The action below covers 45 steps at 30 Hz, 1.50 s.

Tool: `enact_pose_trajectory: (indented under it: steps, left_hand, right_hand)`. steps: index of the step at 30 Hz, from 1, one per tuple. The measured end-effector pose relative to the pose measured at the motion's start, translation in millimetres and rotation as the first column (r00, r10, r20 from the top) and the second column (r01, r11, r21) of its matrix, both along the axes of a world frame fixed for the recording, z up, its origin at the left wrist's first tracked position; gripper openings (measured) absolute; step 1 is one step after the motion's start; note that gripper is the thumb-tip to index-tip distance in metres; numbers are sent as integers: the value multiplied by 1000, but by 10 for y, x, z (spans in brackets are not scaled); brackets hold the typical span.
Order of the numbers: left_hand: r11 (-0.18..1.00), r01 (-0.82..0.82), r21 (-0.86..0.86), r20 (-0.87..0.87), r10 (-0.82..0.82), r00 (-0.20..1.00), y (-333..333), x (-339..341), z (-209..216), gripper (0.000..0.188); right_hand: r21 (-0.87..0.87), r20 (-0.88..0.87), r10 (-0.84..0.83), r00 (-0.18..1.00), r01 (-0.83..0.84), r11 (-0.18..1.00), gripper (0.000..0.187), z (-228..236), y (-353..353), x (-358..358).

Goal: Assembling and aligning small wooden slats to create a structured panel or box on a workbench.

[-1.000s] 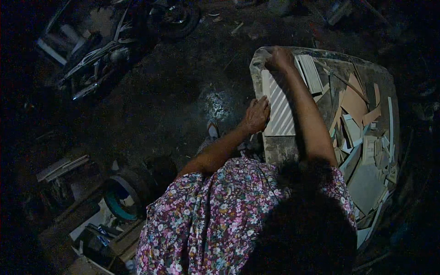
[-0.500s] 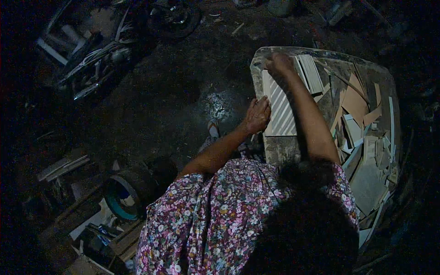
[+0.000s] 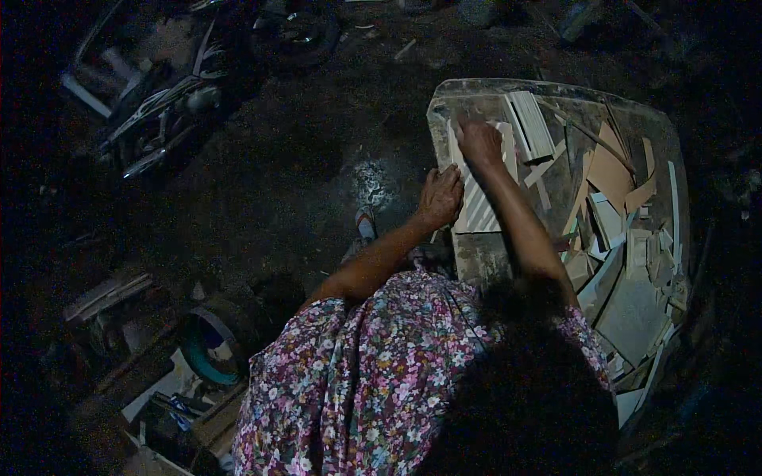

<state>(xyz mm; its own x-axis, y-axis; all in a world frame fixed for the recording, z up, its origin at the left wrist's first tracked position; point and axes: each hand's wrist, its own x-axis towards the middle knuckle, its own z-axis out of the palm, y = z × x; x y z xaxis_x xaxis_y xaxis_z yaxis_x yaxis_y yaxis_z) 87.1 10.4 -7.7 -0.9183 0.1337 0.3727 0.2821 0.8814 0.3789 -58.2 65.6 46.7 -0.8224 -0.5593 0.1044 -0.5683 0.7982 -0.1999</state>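
Observation:
A pale rectangular panel [image 3: 481, 209] with slanted light and dark bands lies on the worn tabletop [image 3: 482, 262]. My left hand [image 3: 442, 196] is curled against the panel's left edge, fingers bent over its rim. Over the panel's far part is my right hand [image 3: 481, 146], closed like a fist and a little blurred; whatever it may grip is hidden. Just right of that hand, a stack of narrow pale strips [image 3: 529, 127] rests on the table.
Thin offcuts, among them a brown sheet [image 3: 609, 181] and a grey-green sheet [image 3: 631, 317], litter the table's right side. A motorcycle [image 3: 171, 111] stands in the dark at the far left. A round drum-like ring [image 3: 210, 345] and wood pieces lie at the near left.
My right hand has moved nearer to me along the panel, from its far end. The left hand stays at the left edge. The whole view has shifted slightly.

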Motion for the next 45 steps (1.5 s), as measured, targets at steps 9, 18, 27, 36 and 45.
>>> enact_pose_trajectory:
  steps: [9,18,27,36,45]
  left_hand:
    - [999,-32,-1,168,31,985,-22,-11,62,33]
    - [1000,-16,-10,193,17,981,-100,-22,130,35]
    - [999,-26,28,158,21,987,-9,27,105,33]
    - [922,-203,331,244,124,962,-23,-8,181,29]
    - [993,-119,-15,283,119,952,-56,-56,-39,28]
  right_hand:
    - [-102,-163,119,979,-137,985,33,-93,76,272]
    - [-27,67,159,985,-158,987,33,42,97,399]
    - [-41,50,97,994,-95,995,31,50,63,293]
    - [-23,16,171,985,-170,985,39,-14,172,487]
    - [-36,108,102,989,-99,994,35,-143,164,506]
